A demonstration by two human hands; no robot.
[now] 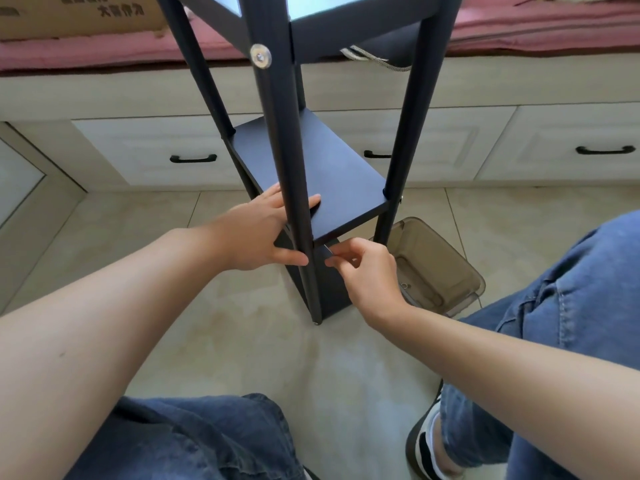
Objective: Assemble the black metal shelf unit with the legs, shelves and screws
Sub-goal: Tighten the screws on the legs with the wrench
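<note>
The black shelf unit stands upright on the tiled floor, its near front leg [277,133] carrying a silver screw head [260,56] high up. A black middle shelf [311,161] sits between the legs. My left hand [266,230] lies with straight fingers on the shelf's near corner, behind the front leg, with the thumb pressed against that leg. My right hand [363,268] pinches a small thin metal tool [327,252], likely a hex key, just under the shelf's front edge beside the leg. The tool's tip is hidden.
A clear brownish plastic container [446,271] with a small metal part inside lies on the floor to the right of the unit. White drawers with black handles [193,158] run behind. A pink cushion and a cardboard box [79,12] are on top. My knees in jeans are at bottom.
</note>
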